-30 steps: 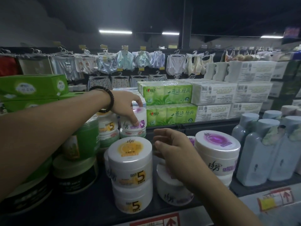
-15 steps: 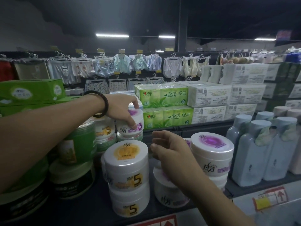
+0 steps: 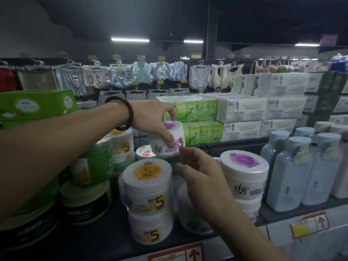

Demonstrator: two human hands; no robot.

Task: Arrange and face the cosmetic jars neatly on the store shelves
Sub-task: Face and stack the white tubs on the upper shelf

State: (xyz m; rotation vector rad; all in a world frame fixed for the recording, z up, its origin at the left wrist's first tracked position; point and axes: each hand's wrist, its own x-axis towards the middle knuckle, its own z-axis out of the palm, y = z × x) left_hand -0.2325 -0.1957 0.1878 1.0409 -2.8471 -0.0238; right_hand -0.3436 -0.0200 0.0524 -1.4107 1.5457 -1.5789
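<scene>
My left hand (image 3: 150, 119) grips a white jar with a purple lid and a "3" on its label (image 3: 170, 142), lifted and tilted above a sealed jar (image 3: 144, 152) at the back of the shelf. My right hand (image 3: 199, 172) reaches up just below it, fingers loosely curved, holding nothing. Two white jars with yellow "5" labels (image 3: 148, 187) stand stacked at the shelf front. To their right a purple-lid jar (image 3: 244, 174) tops another stack, and one more white jar (image 3: 190, 211) sits partly hidden behind my right wrist.
Green and dark jars (image 3: 90, 166) crowd the left of the dark shelf (image 3: 105, 238). Tall pale-blue bottles (image 3: 301, 170) stand at the right. Green tissue packs (image 3: 199, 119) and white packs (image 3: 263, 112) are stacked behind. Clothes hang on the back wall.
My left hand has lifted the purple "3" jar off the jar beneath it and carried it right, tilting it. My right hand has risen toward it.
</scene>
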